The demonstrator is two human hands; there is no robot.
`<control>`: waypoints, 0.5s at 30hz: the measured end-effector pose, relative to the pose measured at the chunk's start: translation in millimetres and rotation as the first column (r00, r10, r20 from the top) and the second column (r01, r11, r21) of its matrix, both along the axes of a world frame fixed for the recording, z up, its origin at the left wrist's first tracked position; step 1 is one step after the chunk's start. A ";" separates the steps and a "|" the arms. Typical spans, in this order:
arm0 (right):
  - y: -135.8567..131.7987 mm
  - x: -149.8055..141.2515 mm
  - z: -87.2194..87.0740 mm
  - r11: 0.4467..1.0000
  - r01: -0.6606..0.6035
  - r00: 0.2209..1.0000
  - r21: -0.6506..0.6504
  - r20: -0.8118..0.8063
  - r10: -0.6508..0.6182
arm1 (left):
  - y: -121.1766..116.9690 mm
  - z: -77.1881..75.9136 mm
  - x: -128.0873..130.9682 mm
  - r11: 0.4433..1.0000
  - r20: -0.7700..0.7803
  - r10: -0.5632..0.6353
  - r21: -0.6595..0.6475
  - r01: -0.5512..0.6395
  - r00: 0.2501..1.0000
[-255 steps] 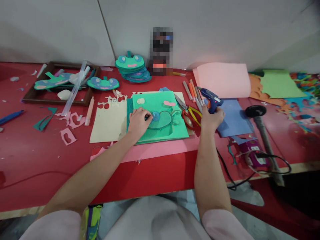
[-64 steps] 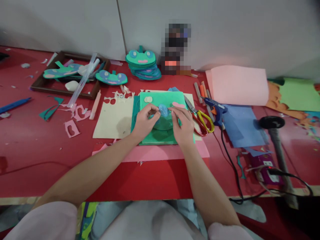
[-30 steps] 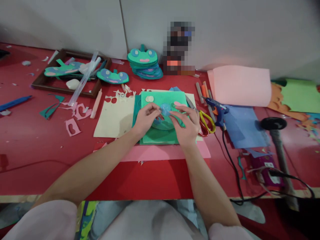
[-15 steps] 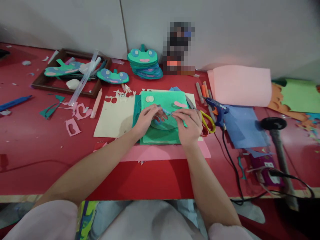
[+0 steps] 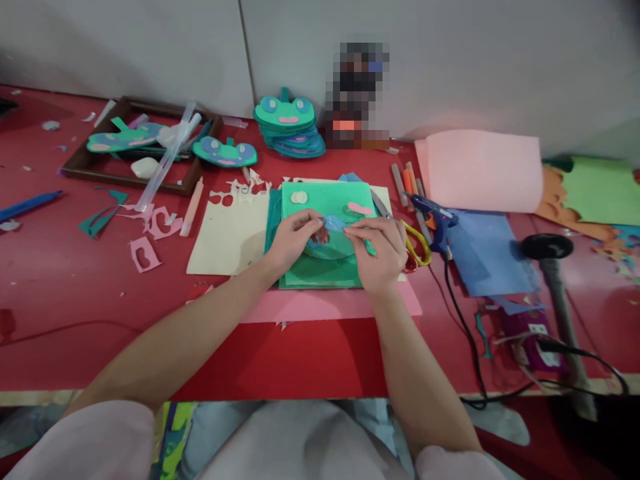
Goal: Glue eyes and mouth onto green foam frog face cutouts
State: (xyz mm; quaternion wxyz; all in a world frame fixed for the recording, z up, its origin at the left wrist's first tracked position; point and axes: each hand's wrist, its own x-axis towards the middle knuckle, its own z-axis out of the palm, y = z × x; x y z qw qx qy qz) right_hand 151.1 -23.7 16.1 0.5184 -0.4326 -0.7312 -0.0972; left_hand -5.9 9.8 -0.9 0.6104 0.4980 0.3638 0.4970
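Over a stack of green foam sheets [image 5: 327,193], my left hand [image 5: 297,237] pinches one edge of a small blue rounded craft piece [image 5: 334,223]. The fingertips of my right hand [image 5: 380,250] close on its opposite side. The face of the blue piece shows from above. Below my hands, a rounded green cutout [image 5: 327,252] lies on the sheets, partly covered by my fingers. Two small cream circles [image 5: 299,198] rest near the stack's far left corner. A pink oval piece [image 5: 360,209] lies near the right side. Scissors [image 5: 420,247] are just beyond my right hand.
A blue glue gun [image 5: 436,220] with a black cord lies at right, beside several markers [image 5: 400,183]. Finished green frog-face cutouts [image 5: 287,123] are piled at the back. A brown frame tray [image 5: 135,177] holds tools. A cream sheet [image 5: 227,233] and pink scraps [image 5: 145,255] lie left.
The blue piece has turned from nearly edge-on to showing its flat face. Both hands have stayed in almost the same place.
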 end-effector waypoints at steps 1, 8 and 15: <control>0.1 0.0 0.5 1.000 0.004 1.000 0.005 0.001 -0.004 | -0.3 0.5 0.1 1.000 -0.010 0.003 0.012 -0.003 1.000; -0.4 0.8 -0.9 0.999 0.029 0.999 -0.032 -0.037 -0.030 | -2.8 4.4 0.6 0.999 -0.048 0.010 0.054 -0.008 0.999; 2.3 3.3 -5.8 0.995 0.081 0.996 -0.065 -0.027 -0.083 | -2.8 4.9 0.2 0.996 -0.071 -0.006 0.084 0.012 0.997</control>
